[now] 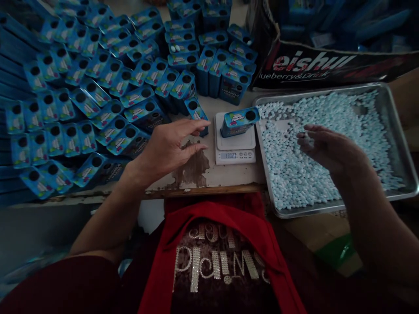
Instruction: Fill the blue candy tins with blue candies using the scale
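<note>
Right grip point(330, 150), candies point(301, 179) beneath

Box point(240, 124) on scale point(236, 143); boxes point(109, 72) left; right, candies point(294, 174) in tray point(309, 211), carton point(340, 69) behind.

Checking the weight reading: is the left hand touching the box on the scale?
Apart: the head view shows a gap between the left hand and that box.
</note>
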`<move>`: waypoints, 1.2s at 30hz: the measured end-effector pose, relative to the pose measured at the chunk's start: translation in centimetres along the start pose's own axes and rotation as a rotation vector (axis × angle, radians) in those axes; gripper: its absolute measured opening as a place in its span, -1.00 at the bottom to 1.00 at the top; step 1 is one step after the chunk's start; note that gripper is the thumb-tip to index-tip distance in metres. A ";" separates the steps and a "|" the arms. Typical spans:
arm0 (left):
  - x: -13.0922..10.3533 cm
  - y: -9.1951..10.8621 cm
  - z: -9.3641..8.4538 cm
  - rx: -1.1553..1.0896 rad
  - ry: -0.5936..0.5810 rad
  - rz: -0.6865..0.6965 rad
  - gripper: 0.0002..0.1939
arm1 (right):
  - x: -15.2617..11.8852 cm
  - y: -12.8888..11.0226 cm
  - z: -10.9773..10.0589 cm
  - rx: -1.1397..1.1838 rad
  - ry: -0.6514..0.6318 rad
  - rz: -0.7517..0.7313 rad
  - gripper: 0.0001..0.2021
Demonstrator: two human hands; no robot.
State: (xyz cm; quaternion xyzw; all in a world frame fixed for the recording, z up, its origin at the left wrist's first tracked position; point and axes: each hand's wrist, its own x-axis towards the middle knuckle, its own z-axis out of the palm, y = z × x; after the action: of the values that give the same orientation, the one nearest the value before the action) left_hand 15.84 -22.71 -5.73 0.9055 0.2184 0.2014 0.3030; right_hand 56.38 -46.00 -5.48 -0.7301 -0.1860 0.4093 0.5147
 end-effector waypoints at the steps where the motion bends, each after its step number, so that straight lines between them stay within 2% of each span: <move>1: -0.1 -0.1 0.0 0.007 -0.003 -0.001 -0.47 | 0.3 -0.2 0.4 0.030 0.026 0.030 -0.64; 3: -0.2 -0.3 0.1 0.015 -0.008 -0.006 -0.44 | 0.6 -0.7 1.3 0.113 0.035 0.104 -0.70; 6: -0.4 -0.3 0.3 -0.010 0.007 0.007 -0.42 | 0.6 -2.2 3.2 0.158 -0.045 0.080 -0.84; 13: 0.2 1.0 2.0 -0.080 0.101 -0.057 -0.47 | -0.5 -7.3 8.7 0.162 -0.218 -0.074 -0.69; 16: 0.7 1.3 3.2 -0.101 0.163 -0.089 -0.49 | -0.9 -8.8 10.3 0.166 -0.301 -0.109 -0.64; 20: 1.2 1.2 4.5 -0.188 0.209 -0.105 -0.45 | -0.5 -9.4 11.4 0.052 -0.433 -0.188 -0.69; 25: 1.3 0.9 5.1 -0.271 0.203 -0.099 -0.46 | 1.2 -8.8 12.5 -0.132 -0.627 -0.290 -0.47; 29: 1.0 0.9 4.9 -0.306 0.198 -0.135 -0.50 | 2.3 -8.3 12.8 -0.334 -0.574 -0.362 -0.47; 33: 0.9 0.9 4.7 -0.291 0.188 -0.169 -0.49 | 2.9 -8.0 12.7 -0.561 -0.458 -0.564 -0.61; 36: 1.2 1.1 4.6 -0.295 0.175 -0.178 -0.47 | 3.3 -7.7 12.7 -0.634 -0.425 -0.645 -0.66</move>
State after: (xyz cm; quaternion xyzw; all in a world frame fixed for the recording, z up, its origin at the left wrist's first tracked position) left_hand 19.39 -25.01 -8.21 0.8074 0.2910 0.2817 0.4291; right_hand 49.48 -33.06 -1.55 -0.6562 -0.6183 0.2926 0.3186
